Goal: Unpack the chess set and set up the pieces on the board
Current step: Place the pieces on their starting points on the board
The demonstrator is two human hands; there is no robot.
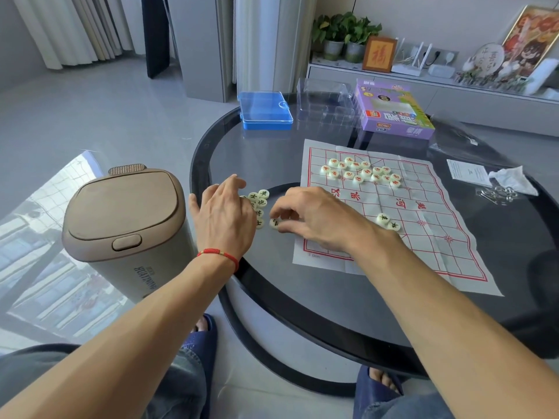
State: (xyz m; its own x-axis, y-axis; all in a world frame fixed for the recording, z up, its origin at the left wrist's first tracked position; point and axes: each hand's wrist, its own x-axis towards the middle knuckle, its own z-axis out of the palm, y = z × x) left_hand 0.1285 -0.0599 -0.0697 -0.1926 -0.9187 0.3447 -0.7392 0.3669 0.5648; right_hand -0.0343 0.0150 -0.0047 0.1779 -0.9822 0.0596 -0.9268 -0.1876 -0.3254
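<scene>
A white paper board (423, 237) with red grid lines lies unfolded on the dark glass table (272, 164). Several red-marked round pieces (361, 172) are heaped near the board's far edge. Two dark-marked pieces (387, 222) sit on the board's near half. A cluster of dark-marked pieces (258, 202) lies on the glass left of the board. My left hand (225, 216) rests over that cluster, fingers spread and loosely bent. My right hand (311, 217) reaches across the board's left edge and pinches one dark-marked piece (274, 223) with its fingertips.
A beige lidded bin (127, 225) stands on the floor left of the table. At the table's far side are a blue plastic case (264, 110), a clear tray (326, 104) and the purple game box (393, 111). Papers and metal rings (496, 192) lie at the right.
</scene>
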